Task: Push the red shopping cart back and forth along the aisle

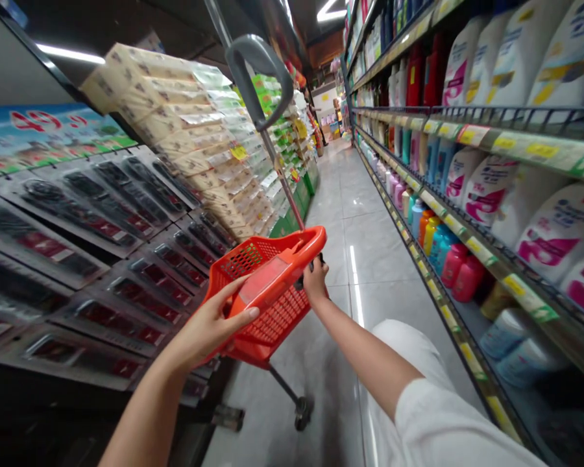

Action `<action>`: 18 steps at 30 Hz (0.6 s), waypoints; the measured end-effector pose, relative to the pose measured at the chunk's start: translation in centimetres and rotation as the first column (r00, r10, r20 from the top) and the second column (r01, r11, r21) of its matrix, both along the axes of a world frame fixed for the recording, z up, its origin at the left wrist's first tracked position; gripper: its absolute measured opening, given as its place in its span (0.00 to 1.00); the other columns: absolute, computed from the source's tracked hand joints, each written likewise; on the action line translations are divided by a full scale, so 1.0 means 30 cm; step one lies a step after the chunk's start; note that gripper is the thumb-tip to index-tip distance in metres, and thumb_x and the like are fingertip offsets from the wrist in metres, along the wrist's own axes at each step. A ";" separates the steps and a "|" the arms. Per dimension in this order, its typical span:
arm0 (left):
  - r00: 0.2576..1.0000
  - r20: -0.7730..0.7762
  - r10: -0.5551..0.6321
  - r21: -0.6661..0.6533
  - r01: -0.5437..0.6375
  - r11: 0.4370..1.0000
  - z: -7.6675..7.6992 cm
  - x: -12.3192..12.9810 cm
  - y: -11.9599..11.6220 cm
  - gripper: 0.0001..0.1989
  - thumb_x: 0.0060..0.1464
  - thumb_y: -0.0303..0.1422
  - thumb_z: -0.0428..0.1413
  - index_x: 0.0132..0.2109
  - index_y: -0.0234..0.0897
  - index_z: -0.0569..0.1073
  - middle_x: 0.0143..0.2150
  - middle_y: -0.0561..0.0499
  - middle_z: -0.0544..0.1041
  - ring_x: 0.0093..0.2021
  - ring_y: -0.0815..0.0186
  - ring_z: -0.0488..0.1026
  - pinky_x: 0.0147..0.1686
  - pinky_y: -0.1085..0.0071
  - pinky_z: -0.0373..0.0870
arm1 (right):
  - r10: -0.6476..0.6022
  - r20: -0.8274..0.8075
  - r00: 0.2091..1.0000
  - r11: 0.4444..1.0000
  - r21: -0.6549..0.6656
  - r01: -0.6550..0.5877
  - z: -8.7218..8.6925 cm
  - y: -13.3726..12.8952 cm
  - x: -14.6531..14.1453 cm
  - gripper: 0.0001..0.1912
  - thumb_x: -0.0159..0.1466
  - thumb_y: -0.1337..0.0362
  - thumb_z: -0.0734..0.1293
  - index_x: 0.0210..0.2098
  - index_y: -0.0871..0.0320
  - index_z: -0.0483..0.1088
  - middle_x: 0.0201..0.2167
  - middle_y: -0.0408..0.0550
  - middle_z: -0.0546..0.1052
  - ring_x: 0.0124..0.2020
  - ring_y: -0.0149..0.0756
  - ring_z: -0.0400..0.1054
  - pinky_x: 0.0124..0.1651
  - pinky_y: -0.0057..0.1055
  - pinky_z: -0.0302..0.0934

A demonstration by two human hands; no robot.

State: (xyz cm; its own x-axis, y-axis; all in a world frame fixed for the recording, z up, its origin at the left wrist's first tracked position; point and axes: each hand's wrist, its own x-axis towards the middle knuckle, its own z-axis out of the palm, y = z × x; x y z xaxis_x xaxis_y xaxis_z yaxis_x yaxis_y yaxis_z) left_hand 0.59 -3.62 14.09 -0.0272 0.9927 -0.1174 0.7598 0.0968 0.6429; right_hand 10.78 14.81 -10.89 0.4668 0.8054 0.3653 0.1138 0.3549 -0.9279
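A red plastic shopping basket (272,305) on wheels is tilted up in front of me in a store aisle. My left hand (209,324) grips its near rim, thumb on top. My right hand (315,280) holds the far right side of the basket near its rim. A grey pull handle (260,74) on a metal rod rises from the basket toward the upper middle. One small black wheel (302,412) shows under the basket, just above the floor.
Shelves of detergent and shampoo bottles (472,188) line the right side. On the left hang packaged combs or brushes (126,214) and stacked tissue packs (199,143). The grey tiled aisle floor (365,259) runs ahead between them.
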 end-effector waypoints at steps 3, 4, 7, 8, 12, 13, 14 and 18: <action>0.999 -0.031 0.028 -0.001 -0.028 1.000 -0.001 -0.001 0.007 0.41 0.46 0.49 0.61 0.66 0.40 0.62 0.34 0.49 0.79 0.32 0.61 0.76 0.27 0.72 0.73 | 0.002 -0.079 0.997 0.995 -0.103 -0.011 -0.008 0.025 -0.001 0.17 0.60 0.66 0.60 0.48 0.57 0.70 0.49 0.54 0.65 0.51 0.43 0.63 0.57 0.42 0.57; 0.999 -0.037 0.039 -0.011 -0.039 0.999 -0.002 -0.002 0.008 0.42 0.46 0.49 0.62 0.66 0.40 0.61 0.33 0.50 0.78 0.29 0.63 0.75 0.25 0.73 0.71 | 0.008 -0.112 0.994 0.987 -0.159 -0.025 -0.016 0.027 0.001 0.17 0.59 0.67 0.60 0.47 0.57 0.71 0.48 0.54 0.65 0.50 0.43 0.64 0.57 0.43 0.57; 0.997 -0.010 0.075 -0.070 -0.075 0.995 -0.005 -0.004 0.011 0.46 0.46 0.49 0.61 0.68 0.41 0.56 0.27 0.54 0.74 0.19 0.68 0.69 0.17 0.75 0.65 | 0.017 -0.151 0.988 0.964 -0.261 -0.056 -0.024 0.012 0.006 0.19 0.58 0.69 0.60 0.48 0.58 0.71 0.44 0.54 0.66 0.46 0.44 0.65 0.54 0.44 0.59; 0.996 0.012 0.085 -0.093 -0.084 0.992 -0.007 -0.005 0.011 0.47 0.46 0.50 0.61 0.69 0.41 0.54 0.25 0.55 0.73 0.17 0.69 0.66 0.15 0.75 0.63 | 0.030 -0.113 0.993 0.973 -0.226 -0.055 -0.019 0.003 0.007 0.20 0.59 0.69 0.61 0.50 0.58 0.70 0.46 0.55 0.66 0.47 0.44 0.65 0.54 0.44 0.59; 0.990 0.082 0.116 -0.153 -0.103 0.983 -0.009 -0.007 0.004 0.50 0.44 0.49 0.62 0.70 0.42 0.50 0.22 0.58 0.69 0.14 0.71 0.63 0.13 0.75 0.61 | 0.046 0.112 0.993 0.999 0.004 -0.047 -0.018 -0.031 0.013 0.23 0.60 0.68 0.61 0.56 0.54 0.68 0.58 0.56 0.62 0.58 0.45 0.58 0.60 0.44 0.54; 0.989 0.091 0.120 -0.160 -0.105 0.982 -0.009 -0.005 0.000 0.50 0.43 0.49 0.62 0.69 0.42 0.50 0.22 0.58 0.70 0.14 0.71 0.63 0.13 0.75 0.61 | 0.039 0.112 0.993 0.999 -0.002 -0.039 -0.038 -0.035 0.012 0.24 0.60 0.69 0.61 0.55 0.54 0.68 0.59 0.56 0.62 0.58 0.45 0.58 0.61 0.44 0.54; 0.987 0.096 0.125 -0.163 -0.108 0.981 -0.007 -0.001 -0.004 0.50 0.43 0.49 0.62 0.69 0.43 0.51 0.22 0.58 0.70 0.15 0.71 0.63 0.13 0.75 0.62 | 0.027 0.085 0.996 0.999 -0.037 -0.024 -0.069 -0.038 0.008 0.24 0.59 0.70 0.61 0.55 0.54 0.69 0.58 0.56 0.63 0.57 0.44 0.59 0.60 0.44 0.54; 0.984 0.089 0.157 -0.139 -0.144 0.980 -0.002 0.013 -0.017 0.47 0.44 0.47 0.62 0.69 0.44 0.53 0.21 0.57 0.68 0.15 0.69 0.64 0.13 0.75 0.62 | -0.008 -0.119 0.993 0.966 -0.258 -0.023 -0.267 -0.033 -0.014 0.23 0.55 0.71 0.62 0.50 0.59 0.72 0.46 0.54 0.70 0.45 0.41 0.67 0.53 0.42 0.61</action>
State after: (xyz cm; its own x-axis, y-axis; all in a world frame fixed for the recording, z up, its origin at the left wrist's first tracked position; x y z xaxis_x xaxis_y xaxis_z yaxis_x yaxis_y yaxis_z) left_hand 0.99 -4.13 14.02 -0.1567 0.9538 -0.2562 0.6637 0.2938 0.6879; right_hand 10.35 13.83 -18.90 0.4878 0.8686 0.0871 -0.0037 0.1018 -0.9948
